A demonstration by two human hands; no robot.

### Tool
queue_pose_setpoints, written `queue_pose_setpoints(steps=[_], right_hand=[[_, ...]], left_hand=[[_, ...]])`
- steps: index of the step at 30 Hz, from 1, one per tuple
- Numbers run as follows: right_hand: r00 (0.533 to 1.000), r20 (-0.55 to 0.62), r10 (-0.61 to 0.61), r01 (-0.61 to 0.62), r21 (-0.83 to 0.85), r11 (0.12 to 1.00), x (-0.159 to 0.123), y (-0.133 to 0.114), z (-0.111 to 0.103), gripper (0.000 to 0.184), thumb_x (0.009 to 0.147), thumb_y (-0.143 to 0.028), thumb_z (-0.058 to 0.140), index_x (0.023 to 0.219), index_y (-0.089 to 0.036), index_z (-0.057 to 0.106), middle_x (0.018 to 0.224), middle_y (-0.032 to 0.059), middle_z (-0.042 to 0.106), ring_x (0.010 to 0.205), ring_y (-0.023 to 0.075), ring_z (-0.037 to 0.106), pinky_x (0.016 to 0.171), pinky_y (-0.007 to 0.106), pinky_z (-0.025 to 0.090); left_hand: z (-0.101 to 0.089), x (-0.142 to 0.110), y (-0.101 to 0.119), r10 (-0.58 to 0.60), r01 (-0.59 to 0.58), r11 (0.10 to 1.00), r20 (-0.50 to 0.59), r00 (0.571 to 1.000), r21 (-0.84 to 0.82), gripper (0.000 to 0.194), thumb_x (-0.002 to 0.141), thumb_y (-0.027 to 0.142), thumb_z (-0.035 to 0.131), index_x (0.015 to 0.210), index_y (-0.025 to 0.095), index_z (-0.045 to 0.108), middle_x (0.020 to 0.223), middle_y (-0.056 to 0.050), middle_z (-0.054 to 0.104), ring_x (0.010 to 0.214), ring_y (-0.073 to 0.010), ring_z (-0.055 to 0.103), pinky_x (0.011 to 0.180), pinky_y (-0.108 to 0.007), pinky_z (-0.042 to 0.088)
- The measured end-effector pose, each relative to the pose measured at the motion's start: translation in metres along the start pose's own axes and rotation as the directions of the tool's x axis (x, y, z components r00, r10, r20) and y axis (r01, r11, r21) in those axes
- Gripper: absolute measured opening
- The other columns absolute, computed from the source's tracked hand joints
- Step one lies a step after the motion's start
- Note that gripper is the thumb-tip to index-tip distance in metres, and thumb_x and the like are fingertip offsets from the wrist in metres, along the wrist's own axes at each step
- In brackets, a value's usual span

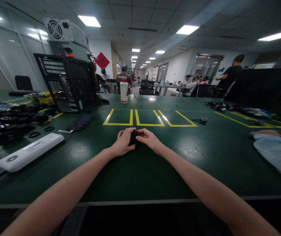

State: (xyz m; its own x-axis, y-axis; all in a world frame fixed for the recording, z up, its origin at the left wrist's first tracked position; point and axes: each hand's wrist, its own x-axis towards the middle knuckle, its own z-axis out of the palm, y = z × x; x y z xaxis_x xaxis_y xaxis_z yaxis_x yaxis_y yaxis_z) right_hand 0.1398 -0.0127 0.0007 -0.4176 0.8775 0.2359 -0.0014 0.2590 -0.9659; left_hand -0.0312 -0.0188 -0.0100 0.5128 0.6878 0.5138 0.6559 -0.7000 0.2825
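Between my two hands, just above or on the green tabletop [140, 170], is a small black object [132, 138]; fingers cover much of it, so its kind does not show. My left hand [123, 142] wraps round its left side and top, thumb towards me. From the right, my right hand [150, 140] meets it with bent thumb and fingers at its edge. Both hands are a little nearer to me than the yellow tape outlines [150, 125].
A white power strip [32, 152] and black parts [7, 118] lie left, before an open computer case [69, 82]. Behind the tape stands a white cup [124, 91]. A short black connector [201, 120] lies right. Another person's light-blue sleeve [275, 154] rests at the right edge.
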Motion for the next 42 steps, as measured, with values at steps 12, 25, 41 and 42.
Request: queue_pose_setpoints(steps=[12,25,41,42], right_hand=[[0.998,-0.007,-0.067,0.067,0.010,0.998,-0.0030,0.0008,0.0015,0.022,0.067,-0.025,0.061,0.083,-0.019,0.048,0.092,0.0003,0.052,0.082,0.0126,0.055,0.081,0.034,0.043],[0.995,0.046,-0.090,0.088,0.035,0.995,-0.0031,0.0018,-0.0004,0.032,0.063,-0.021,0.064,0.092,-0.019,0.050,0.100,0.0016,0.052,0.094,0.0142,0.053,0.088,0.035,0.040],[0.999,0.017,-0.048,0.047,0.033,0.998,-0.0009,0.0037,-0.0004,0.033,0.065,-0.021,0.063,0.095,-0.019,0.050,0.100,0.0027,0.054,0.091,0.0149,0.056,0.088,0.036,0.040],[0.998,0.022,-0.059,0.058,0.043,0.997,-0.0017,0.0028,0.0000,0.033,0.063,-0.020,0.064,0.093,-0.019,0.050,0.100,0.0022,0.054,0.092,0.0146,0.055,0.088,0.036,0.040]], left_hand=[[0.0020,0.0005,-0.0011,-0.008,0.008,1.000,-0.007,1.000,0.006,0.061,0.068,0.024,0.053,0.120,0.022,0.022,0.119,-0.008,0.037,0.114,-0.0228,0.035,0.096,-0.043,0.023],[-0.0002,0.0007,0.0006,-0.009,0.010,1.000,0.010,1.000,-0.012,0.061,0.068,0.024,0.053,0.120,0.022,0.021,0.118,-0.008,0.037,0.113,-0.0238,0.036,0.096,-0.044,0.022],[0.0022,0.0007,-0.0008,-0.006,0.006,1.000,-0.012,1.000,0.002,0.061,0.068,0.024,0.054,0.120,0.022,0.021,0.118,-0.008,0.037,0.113,-0.0232,0.036,0.096,-0.043,0.023],[0.0022,0.0007,-0.0010,-0.007,0.007,1.000,-0.010,1.000,0.003,0.061,0.068,0.024,0.054,0.120,0.022,0.021,0.118,-0.008,0.037,0.113,-0.0231,0.036,0.096,-0.043,0.023]])
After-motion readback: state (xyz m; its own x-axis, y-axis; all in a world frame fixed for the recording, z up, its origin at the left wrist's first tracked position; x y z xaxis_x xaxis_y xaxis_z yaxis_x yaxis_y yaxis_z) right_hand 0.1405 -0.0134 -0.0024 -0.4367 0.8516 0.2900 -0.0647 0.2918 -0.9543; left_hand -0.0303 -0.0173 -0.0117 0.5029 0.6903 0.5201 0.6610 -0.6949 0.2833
